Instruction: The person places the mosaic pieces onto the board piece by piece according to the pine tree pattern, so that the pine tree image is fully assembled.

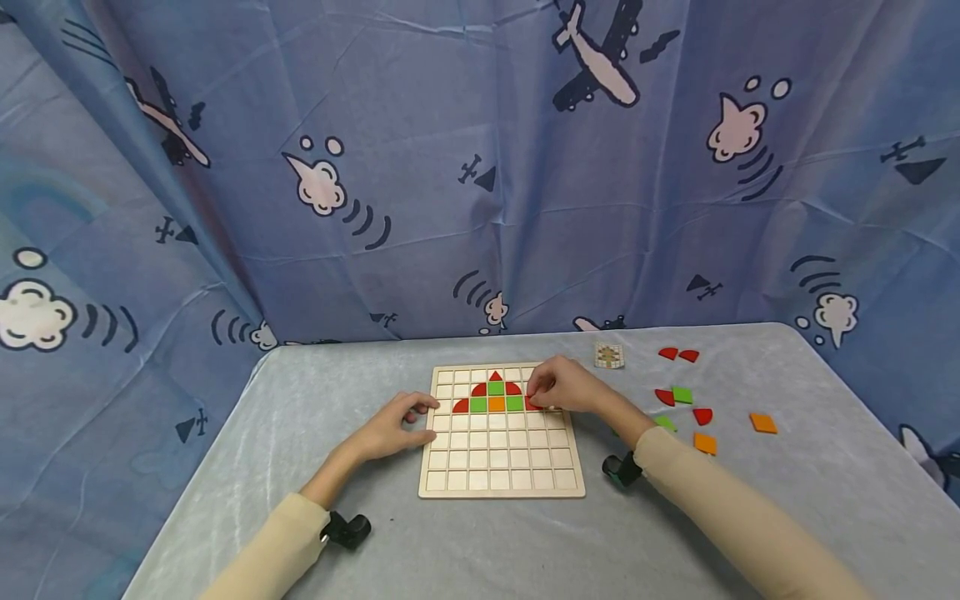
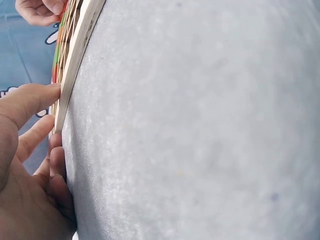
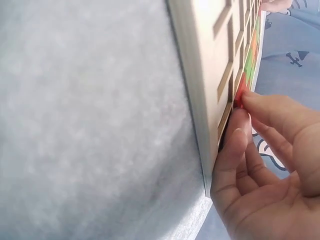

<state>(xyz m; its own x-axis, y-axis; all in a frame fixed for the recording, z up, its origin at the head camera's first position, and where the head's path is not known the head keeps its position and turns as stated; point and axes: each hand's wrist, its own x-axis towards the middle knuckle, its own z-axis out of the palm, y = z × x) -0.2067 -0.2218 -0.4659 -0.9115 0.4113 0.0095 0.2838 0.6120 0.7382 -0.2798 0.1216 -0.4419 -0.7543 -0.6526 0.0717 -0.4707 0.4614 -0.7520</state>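
Observation:
A wooden grid board (image 1: 498, 460) lies on the table, its upper squares filled with a red triangle (image 1: 496, 377), red quarter circles (image 1: 461, 406), green squares (image 1: 496, 388) and an orange square (image 1: 497, 404). Against the board's left edge, my left hand (image 1: 390, 427) touches with thumb and fingertips; in the left wrist view the lower fingers bend in beside the edge. My right hand (image 1: 567, 385) pinches a red quarter-circle piece (image 3: 240, 91) at the right end of the lowest coloured row. The fingers cover part of that piece.
A small pattern card (image 1: 609, 356) lies beyond the right hand. Loose pieces are scattered at the right: several red quarter circles (image 1: 702, 416), green squares (image 1: 682, 395) and orange squares (image 1: 763, 423). A printed blue curtain (image 1: 420, 208) hangs behind the grey-covered table (image 1: 330, 375).

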